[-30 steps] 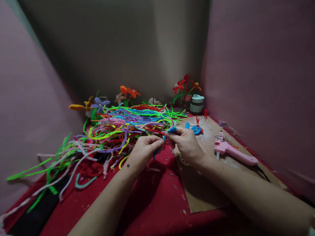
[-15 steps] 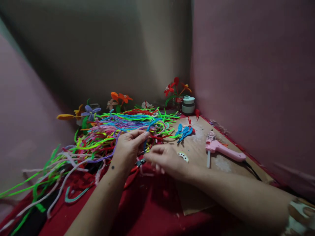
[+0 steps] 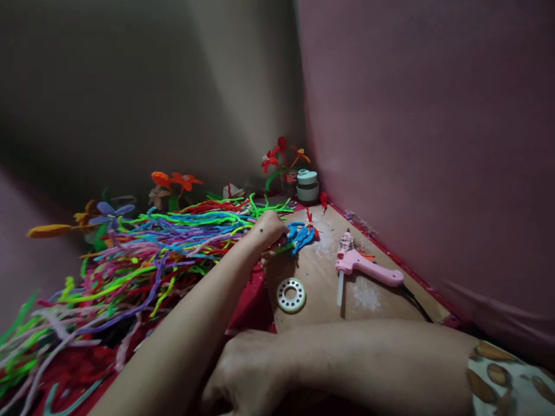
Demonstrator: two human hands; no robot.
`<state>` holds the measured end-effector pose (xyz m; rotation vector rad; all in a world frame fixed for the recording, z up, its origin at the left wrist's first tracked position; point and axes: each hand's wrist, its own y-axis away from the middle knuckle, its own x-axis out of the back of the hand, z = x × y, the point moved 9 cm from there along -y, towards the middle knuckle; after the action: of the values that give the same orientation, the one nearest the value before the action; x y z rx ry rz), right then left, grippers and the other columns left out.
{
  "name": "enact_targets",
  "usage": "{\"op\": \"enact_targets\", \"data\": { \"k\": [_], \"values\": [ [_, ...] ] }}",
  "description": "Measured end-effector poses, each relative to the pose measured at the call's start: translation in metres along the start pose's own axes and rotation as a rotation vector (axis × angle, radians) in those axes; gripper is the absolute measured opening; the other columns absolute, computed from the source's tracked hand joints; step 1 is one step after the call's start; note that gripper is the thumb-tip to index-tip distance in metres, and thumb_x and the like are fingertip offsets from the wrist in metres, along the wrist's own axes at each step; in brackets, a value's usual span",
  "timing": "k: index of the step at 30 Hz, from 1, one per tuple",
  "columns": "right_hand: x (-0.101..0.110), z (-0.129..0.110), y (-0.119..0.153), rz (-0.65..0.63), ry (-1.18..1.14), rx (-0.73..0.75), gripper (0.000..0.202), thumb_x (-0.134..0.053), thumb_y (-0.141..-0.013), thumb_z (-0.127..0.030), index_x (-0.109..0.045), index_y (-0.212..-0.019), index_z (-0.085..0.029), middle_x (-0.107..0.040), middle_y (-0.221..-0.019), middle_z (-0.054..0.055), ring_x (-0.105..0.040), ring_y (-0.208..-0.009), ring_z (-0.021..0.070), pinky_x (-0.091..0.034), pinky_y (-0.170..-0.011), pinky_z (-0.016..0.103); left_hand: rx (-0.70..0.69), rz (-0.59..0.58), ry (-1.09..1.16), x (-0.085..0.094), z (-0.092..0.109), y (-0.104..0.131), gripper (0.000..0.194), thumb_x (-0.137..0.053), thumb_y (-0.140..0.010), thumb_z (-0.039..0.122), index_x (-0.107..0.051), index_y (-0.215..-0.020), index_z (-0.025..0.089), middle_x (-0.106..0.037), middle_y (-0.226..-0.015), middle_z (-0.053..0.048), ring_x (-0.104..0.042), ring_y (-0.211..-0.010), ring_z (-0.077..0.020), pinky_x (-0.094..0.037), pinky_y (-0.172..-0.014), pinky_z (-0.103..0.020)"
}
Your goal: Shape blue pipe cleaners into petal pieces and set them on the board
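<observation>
My left hand [image 3: 273,228] reaches to the left edge of the brown board, beside a small bundle of blue fuzzy-stem pieces [image 3: 303,236]. Its fingers are curled and mostly hidden behind the back of the hand, so what they hold cannot be made out. Low in the picture, my right hand [image 3: 249,370] is near the front edge, with its fingers bent downward and largely out of sight. A round disc with holes [image 3: 291,295] lies on the board between the two hands. To the left spreads a large pile of coloured fuzzy stems [image 3: 173,248].
A pink glue gun [image 3: 368,267] with a cord rests on the brown board [image 3: 316,312]. Behind stand a pale green jar [image 3: 307,188], red flowers [image 3: 269,160], orange flowers [image 3: 186,181] and a purple flower [image 3: 111,212]. A pink wall [image 3: 425,133] rises on the right.
My left hand has moved forward and right to the blue bundle. My right hand has drawn back toward the front edge, away from the left. The view has shifted right, and the disc is now uncovered.
</observation>
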<state>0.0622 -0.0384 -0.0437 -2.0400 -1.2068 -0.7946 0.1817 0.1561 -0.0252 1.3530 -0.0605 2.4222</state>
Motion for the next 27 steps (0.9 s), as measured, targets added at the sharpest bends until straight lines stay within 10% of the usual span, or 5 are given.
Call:
{"op": "enact_targets", "data": {
  "k": [10, 18, 27],
  "values": [
    [-0.011, 0.002, -0.001, -0.165, -0.054, -0.080, 0.024, -0.051, -0.080, -0.041, -0.061, -0.078, -0.019, -0.060, -0.071, -0.005, -0.049, -0.059, 0.0072, -0.035, -0.049, 0.014, -0.213, 0.200, -0.365, 0.015, 0.022, 0.023, 0.022, -0.051, -0.072, 0.022, -0.072, -0.076, 0.015, -0.070, -0.075, -0.012, -0.062, -0.077, -0.0211, -0.042, -0.067, -0.027],
    [-0.013, 0.000, 0.003, -0.256, -0.088, -0.165, 0.027, -0.047, -0.081, -0.040, -0.048, -0.065, -0.019, -0.050, -0.059, -0.005, -0.048, -0.052, 0.0064, -0.035, -0.045, 0.014, -0.327, 0.323, -0.251, 0.054, 0.027, 0.080, 0.028, -0.048, -0.078, 0.031, -0.071, -0.081, 0.015, -0.067, -0.066, -0.004, -0.055, -0.059, -0.0126, -0.036, -0.055, -0.021],
    [-0.006, -0.004, 0.004, 0.075, 0.001, 0.025, 0.025, -0.053, -0.076, -0.039, -0.056, -0.063, -0.018, -0.053, -0.057, -0.004, -0.047, -0.054, 0.0076, -0.033, -0.050, 0.018, -0.216, 0.503, -0.022, 0.100, -0.030, 0.127, 0.027, -0.051, -0.076, 0.036, -0.070, -0.075, 0.018, -0.062, -0.054, 0.001, -0.049, -0.048, -0.0104, -0.034, -0.045, -0.019]
  ]
}}
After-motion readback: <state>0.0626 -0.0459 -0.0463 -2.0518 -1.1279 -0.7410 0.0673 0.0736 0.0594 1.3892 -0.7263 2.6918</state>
